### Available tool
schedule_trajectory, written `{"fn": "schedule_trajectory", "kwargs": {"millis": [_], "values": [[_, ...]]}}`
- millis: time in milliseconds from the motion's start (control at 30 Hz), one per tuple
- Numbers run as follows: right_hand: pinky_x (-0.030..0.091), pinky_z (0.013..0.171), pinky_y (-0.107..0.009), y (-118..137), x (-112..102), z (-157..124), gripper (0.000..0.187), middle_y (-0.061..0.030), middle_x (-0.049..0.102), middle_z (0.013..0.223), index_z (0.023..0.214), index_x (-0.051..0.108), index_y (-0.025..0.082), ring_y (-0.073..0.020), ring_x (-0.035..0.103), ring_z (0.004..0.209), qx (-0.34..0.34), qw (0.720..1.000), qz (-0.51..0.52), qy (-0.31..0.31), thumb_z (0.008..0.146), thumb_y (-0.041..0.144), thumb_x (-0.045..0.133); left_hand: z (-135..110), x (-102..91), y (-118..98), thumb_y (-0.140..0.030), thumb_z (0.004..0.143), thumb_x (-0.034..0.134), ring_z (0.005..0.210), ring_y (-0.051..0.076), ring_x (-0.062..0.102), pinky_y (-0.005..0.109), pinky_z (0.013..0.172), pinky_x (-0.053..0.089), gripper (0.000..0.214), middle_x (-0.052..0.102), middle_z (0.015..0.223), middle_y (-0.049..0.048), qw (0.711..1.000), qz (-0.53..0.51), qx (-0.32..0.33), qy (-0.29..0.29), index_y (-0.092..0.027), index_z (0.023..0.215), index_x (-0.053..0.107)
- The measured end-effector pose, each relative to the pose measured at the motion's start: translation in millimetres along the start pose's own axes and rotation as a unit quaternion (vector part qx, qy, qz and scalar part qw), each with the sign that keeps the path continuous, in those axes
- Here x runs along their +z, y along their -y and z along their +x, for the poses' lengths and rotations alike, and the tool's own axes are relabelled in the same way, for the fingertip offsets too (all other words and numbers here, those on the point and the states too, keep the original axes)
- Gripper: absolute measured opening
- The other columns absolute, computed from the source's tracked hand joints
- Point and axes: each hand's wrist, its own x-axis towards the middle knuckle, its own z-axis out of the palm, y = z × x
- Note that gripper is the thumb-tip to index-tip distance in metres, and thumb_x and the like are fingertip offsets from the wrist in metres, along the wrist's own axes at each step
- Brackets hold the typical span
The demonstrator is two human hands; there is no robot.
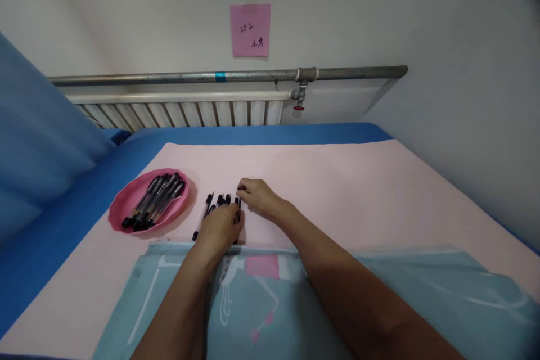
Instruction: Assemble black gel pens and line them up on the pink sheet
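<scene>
Several black gel pens (pixel 203 216) lie in a loose row on the pink table cover, tips pointing away from me. My left hand (pixel 220 228) rests over this row and hides parts of it. Its thumb and fingers close around the pen at the right end (pixel 238 202). Just beyond that pen's tip, my right hand (pixel 257 197) pinches a small black piece (pixel 240 187), which looks like a pen cap. On the left stands a pink oval basket (pixel 116 211) with several black-capped pens (pixel 156 202) in it.
A light blue printed cloth (pixel 329 298) lies under my forearms along the near side. The pink cover (pixel 337 180) spreads over a blue surface (pixel 253 135). Behind it are a radiator (pixel 194 112), a metal pipe (pixel 169 78) and a valve (pixel 299 95). Blue fabric (pixel 37 146) hangs at left.
</scene>
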Motion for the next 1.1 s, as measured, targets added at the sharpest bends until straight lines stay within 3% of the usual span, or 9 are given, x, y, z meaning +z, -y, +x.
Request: {"fn": "schedule_trajectory", "kwargs": {"millis": [267, 400, 533, 733, 900, 1100], "values": [[0.037, 0.045, -0.017, 0.9, -3.8, -6.8, 0.013, 0.0042, 0.054, 0.06, 0.084, 0.055, 0.019, -0.0064, 0.048, 0.043, 0.028, 0.998, -0.017, -0.048, 0.082, 0.025, 0.044, 0.3, -2.5, 3.5, -0.031, 0.082, 0.041, 0.076, 0.018, 0.06, 0.027, 0.063, 0.037, 0.022, 0.065, 0.086, 0.0075, 1.0, -0.023, 0.005, 0.009, -0.019, 0.084, 0.06], [0.038, 0.056, -0.02, 0.4, -5.5, -28.8, 0.012, 0.0013, 0.059, 0.066, 0.082, 0.058, 0.018, -0.0098, 0.054, 0.059, 0.004, 0.994, -0.079, -0.075, 0.081, 0.024, 0.047, -0.6, -9.0, 7.5, -0.027, 0.078, 0.047, 0.076, 0.018, 0.06, 0.025, 0.06, 0.036, 0.016, 0.067, 0.084, 0.0059, 0.999, -0.046, -0.01, 0.008, -0.019, 0.083, 0.06], [0.036, 0.06, -0.022, 2.6, -2.0, -48.1, 0.012, -0.0026, 0.064, 0.076, 0.081, 0.06, 0.018, -0.0124, 0.056, 0.068, -0.005, 0.988, -0.148, -0.054, 0.08, 0.024, 0.05, -1.8, -16.8, 15.1, -0.03, 0.08, 0.043, 0.077, 0.019, 0.06, 0.026, 0.062, 0.037, 0.022, 0.068, 0.084, 0.0067, 0.996, -0.065, -0.058, -0.028, -0.019, 0.086, 0.061], [0.032, 0.057, -0.023, 9.2, 2.7, -49.8, 0.019, -0.0051, 0.064, 0.078, 0.079, 0.059, 0.017, -0.0141, 0.055, 0.068, 0.024, 0.973, -0.224, -0.046, 0.083, 0.031, 0.047, -1.3, -19.2, 21.7, -0.03, 0.081, 0.04, 0.079, 0.021, 0.061, 0.027, 0.064, 0.038, 0.026, 0.068, 0.086, 0.0093, 0.992, -0.067, -0.096, -0.053, -0.017, 0.09, 0.062], [0.029, 0.056, -0.023, 18.0, -0.1, -55.7, 0.012, -0.0032, 0.063, 0.076, 0.078, 0.059, 0.017, -0.0122, 0.052, 0.066, -0.017, 0.973, -0.23, 0.012, 0.08, 0.025, 0.049, 0.2, -15.0, 23.0, -0.031, 0.081, 0.041, 0.08, 0.021, 0.061, 0.027, 0.065, 0.039, 0.027, 0.069, 0.087, 0.0095, 0.992, -0.076, -0.092, -0.047, -0.017, 0.091, 0.063], [0.029, 0.053, -0.021, 27.4, -4.6, -64.7, 0.008, -0.0001, 0.059, 0.066, 0.071, 0.059, 0.016, -0.0094, 0.048, 0.058, -0.04, 0.984, -0.135, 0.111, 0.074, 0.02, 0.052, 1.6, -13.8, 27.1, -0.033, 0.081, 0.04, 0.079, 0.021, 0.062, 0.027, 0.063, 0.039, 0.03, 0.069, 0.085, 0.01, 0.992, -0.071, -0.09, -0.046, -0.016, 0.089, 0.063]]}}
